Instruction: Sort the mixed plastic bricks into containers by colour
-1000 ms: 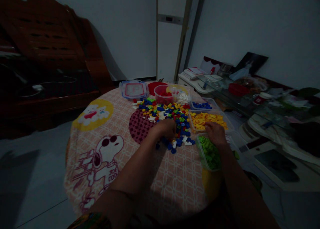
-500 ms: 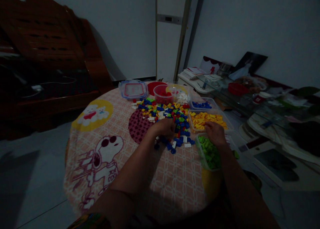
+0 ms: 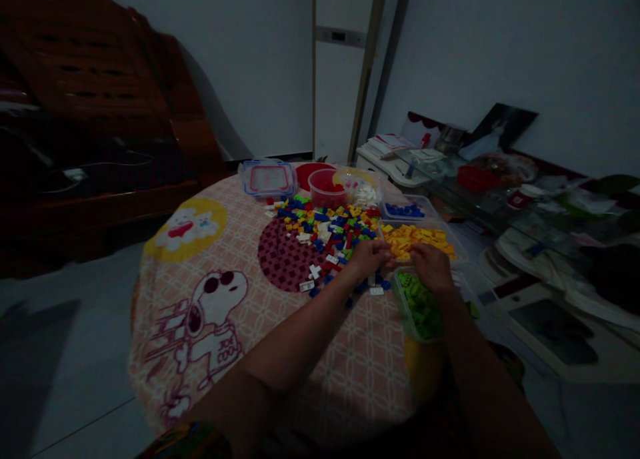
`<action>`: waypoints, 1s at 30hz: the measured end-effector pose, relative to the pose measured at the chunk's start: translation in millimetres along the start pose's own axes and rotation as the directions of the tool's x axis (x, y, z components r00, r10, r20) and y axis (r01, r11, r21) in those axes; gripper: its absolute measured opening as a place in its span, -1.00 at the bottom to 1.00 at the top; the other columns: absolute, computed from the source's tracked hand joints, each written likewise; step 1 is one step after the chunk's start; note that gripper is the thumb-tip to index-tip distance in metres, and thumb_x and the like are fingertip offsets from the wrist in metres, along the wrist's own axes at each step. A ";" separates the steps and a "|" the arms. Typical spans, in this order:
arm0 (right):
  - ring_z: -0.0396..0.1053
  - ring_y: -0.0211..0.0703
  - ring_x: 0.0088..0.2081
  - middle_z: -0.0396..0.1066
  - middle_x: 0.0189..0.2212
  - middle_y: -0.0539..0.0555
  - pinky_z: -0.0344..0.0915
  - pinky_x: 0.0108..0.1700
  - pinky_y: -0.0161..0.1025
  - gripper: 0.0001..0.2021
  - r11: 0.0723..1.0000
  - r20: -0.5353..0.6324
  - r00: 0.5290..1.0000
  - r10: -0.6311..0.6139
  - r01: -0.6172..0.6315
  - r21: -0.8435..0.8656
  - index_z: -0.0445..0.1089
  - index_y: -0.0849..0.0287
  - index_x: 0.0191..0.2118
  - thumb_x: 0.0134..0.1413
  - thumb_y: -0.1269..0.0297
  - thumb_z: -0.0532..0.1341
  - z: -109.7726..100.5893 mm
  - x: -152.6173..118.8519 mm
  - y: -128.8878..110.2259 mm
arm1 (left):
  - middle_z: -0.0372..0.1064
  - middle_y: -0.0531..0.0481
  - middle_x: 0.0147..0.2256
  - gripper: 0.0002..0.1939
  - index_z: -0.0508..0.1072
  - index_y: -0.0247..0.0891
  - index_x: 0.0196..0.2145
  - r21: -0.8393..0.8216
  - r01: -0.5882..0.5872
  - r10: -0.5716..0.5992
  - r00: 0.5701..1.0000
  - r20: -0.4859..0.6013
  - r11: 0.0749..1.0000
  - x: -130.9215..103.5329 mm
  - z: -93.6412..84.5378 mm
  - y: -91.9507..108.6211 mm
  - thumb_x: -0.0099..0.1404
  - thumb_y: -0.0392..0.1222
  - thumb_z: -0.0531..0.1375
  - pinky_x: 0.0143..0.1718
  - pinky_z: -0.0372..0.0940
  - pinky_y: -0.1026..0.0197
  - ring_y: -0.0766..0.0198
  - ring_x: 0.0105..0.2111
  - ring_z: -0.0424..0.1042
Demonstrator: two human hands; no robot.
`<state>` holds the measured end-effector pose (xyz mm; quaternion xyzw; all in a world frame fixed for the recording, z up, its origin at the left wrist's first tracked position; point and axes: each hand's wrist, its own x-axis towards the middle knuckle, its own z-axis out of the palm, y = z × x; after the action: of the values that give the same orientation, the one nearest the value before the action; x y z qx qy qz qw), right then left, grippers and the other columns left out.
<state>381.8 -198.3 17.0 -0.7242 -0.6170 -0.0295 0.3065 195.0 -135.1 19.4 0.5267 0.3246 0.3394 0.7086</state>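
Note:
My left hand (image 3: 370, 257) is over the right side of a loose pile of mixed toy bricks (image 3: 330, 229), beside the tub of yellow bricks (image 3: 420, 240). Its fingers are closed together, and whatever they hold is too small and dark to see. My right hand (image 3: 432, 267) hovers between the yellow tub and the tub of green bricks (image 3: 421, 305), its fingertips pinched and pointing left toward the other hand. What lies in that pinch I cannot make out. White and blue bricks are scattered on the cloth under my left forearm.
Behind the pile stand a round tub of red bricks (image 3: 327, 189), white bricks (image 3: 366, 193), a tub of blue bricks (image 3: 405, 210) and a blue-rimmed lidded box (image 3: 270, 179). A patterned cloth (image 3: 350, 352) covers the round table. A cluttered glass shelf (image 3: 450, 179) runs along the right.
My left hand has moved right, from the middle of the pile to near the yellow tub, uncovering white and red bricks. My right hand has hardly moved.

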 end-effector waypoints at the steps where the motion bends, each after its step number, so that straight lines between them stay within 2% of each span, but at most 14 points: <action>1: 0.49 0.08 -0.11 0.59 -0.17 0.23 0.36 0.06 -0.02 -0.67 1.000 0.001 1.000 0.001 -0.001 -0.001 0.57 0.20 -0.21 0.09 0.24 0.08 -0.3 0.1 -0.7 | 0.51 0.01 -0.46 -0.76 0.49 -0.43 -0.15 -0.036 -0.018 0.019 1.000 0.010 0.999 0.7 1.6 -1.6 0.18 -0.42 0.27 -0.33 0.39 0.32 0.39 -0.49 0.48; 4: 0.50 0.09 -0.10 0.59 -0.18 0.25 0.36 0.05 -0.02 -0.66 1.000 0.007 1.000 0.011 -0.011 -0.012 0.57 0.22 -0.21 0.09 0.23 0.07 -1.6 0.2 -2.2 | 0.53 -0.01 -0.43 -0.75 0.52 -0.42 -0.16 0.039 -0.101 0.100 0.995 0.005 0.994 2.7 -9.9 3.1 0.17 -0.40 0.27 -0.33 0.38 0.31 0.39 -0.49 0.47; 7: 0.50 0.10 -0.09 0.59 -0.16 0.28 0.36 0.05 -0.02 -0.65 1.000 0.015 1.000 0.023 -0.023 -0.016 0.56 0.25 -0.20 0.09 0.23 0.07 -2.3 -0.1 -2.8 | 0.51 0.02 -0.47 -0.81 0.58 -0.38 -0.24 0.366 -0.135 0.144 0.990 0.002 0.921 1.3 -37.7 20.1 0.18 -0.39 0.22 -0.36 0.35 0.32 0.37 -0.50 0.45; 10: 0.50 0.08 -0.09 0.59 -0.16 0.27 0.36 0.05 -0.03 -0.66 1.000 0.016 1.000 0.023 -0.023 -0.010 0.56 0.23 -0.20 0.09 0.24 0.08 -2.2 -0.2 -2.5 | 0.48 0.05 -0.54 -0.85 0.62 -0.32 -0.34 0.732 -0.129 0.153 0.988 0.034 0.669 -6.0 -64.2 42.4 0.17 -0.33 0.22 -0.34 0.33 0.32 0.32 -0.47 0.46; 12: 0.50 0.06 -0.10 0.59 -0.16 0.24 0.36 0.04 -0.05 -0.67 1.000 0.012 1.000 0.026 -0.026 -0.008 0.56 0.21 -0.20 0.09 0.24 0.08 -1.7 0.0 -1.9 | 0.50 0.04 -0.53 -0.88 0.63 -0.30 -0.41 0.859 -0.123 0.094 0.992 0.087 0.498 -12.8 -74.5 54.5 0.12 -0.33 0.25 -0.32 0.31 0.32 0.30 -0.44 0.47; 13: 0.49 0.05 -0.11 0.59 -0.17 0.23 0.36 0.04 -0.06 -0.68 1.000 0.011 1.000 0.028 -0.028 -0.009 0.56 0.20 -0.20 0.08 0.24 0.09 -1.5 0.1 -1.5 | 0.51 0.03 -0.52 -0.88 0.63 -0.29 -0.42 0.888 -0.122 0.043 0.992 0.114 0.443 -16.0 -76.9 58.5 0.10 -0.34 0.26 -0.32 0.31 0.33 0.29 -0.44 0.47; 17: 0.49 0.03 -0.13 0.59 -0.20 0.20 0.37 0.01 -0.08 -0.69 1.000 0.005 1.000 0.026 -0.026 -0.014 0.57 0.17 -0.21 0.08 0.25 0.10 -0.4 0.3 0.2 | 0.56 0.00 -0.46 -0.87 0.65 -0.25 -0.40 0.939 -0.115 -0.150 0.974 0.170 0.324 -22.9 -72.3 60.2 0.06 -0.32 0.30 -0.32 0.31 0.32 0.26 -0.42 0.50; 21: 0.49 0.06 -0.11 0.59 -0.17 0.24 0.36 0.03 -0.06 -0.67 1.000 0.011 1.000 0.019 -0.019 -0.018 0.57 0.20 -0.19 0.09 0.24 0.09 0.1 0.0 1.5 | 0.58 -0.09 -0.33 -0.81 0.65 -0.20 -0.33 0.985 -0.136 -0.160 0.975 0.151 0.106 -22.4 -58.7 52.9 0.02 -0.27 0.34 -0.21 0.36 0.24 0.11 -0.26 0.54; 24: 0.48 0.06 -0.10 0.59 -0.17 0.23 0.35 0.05 -0.05 -0.68 1.000 0.012 1.000 0.014 -0.014 -0.007 0.57 0.20 -0.18 0.09 0.24 0.10 0.4 0.0 2.6 | 0.58 -0.18 -0.22 -0.77 0.63 -0.21 -0.27 0.988 -0.152 -0.144 0.978 0.151 0.001 -22.4 -51.3 50.6 0.04 -0.27 0.33 -0.15 0.38 0.18 0.03 -0.16 0.54; 27: 0.48 0.05 -0.11 0.59 -0.19 0.21 0.36 0.05 -0.05 -0.68 1.000 0.006 1.000 0.011 -0.011 0.002 0.57 0.19 -0.19 0.09 0.24 0.10 0.8 0.1 3.9 | 0.57 -0.22 -0.21 -0.77 0.63 -0.25 -0.26 0.987 -0.157 -0.144 0.978 0.150 -0.037 -22.9 -49.6 50.6 0.07 -0.26 0.32 -0.15 0.38 0.16 0.01 -0.15 0.54; 30: 0.48 0.05 -0.11 0.59 -0.20 0.20 0.36 0.05 -0.05 -0.69 1.000 0.006 1.000 0.002 -0.002 -0.007 0.57 0.17 -0.19 0.08 0.24 0.11 1.1 0.1 4.9 | 0.58 -0.20 -0.28 -0.81 0.64 -0.26 -0.31 0.987 -0.160 -0.157 0.975 0.158 0.000 -22.5 -53.2 51.9 0.08 -0.21 0.32 -0.22 0.37 0.19 0.04 -0.22 0.55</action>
<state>386.0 -197.9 14.2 -0.7261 -0.6171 -0.0291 0.3019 131.8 -114.5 59.4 0.9072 0.3866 -0.0507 0.1582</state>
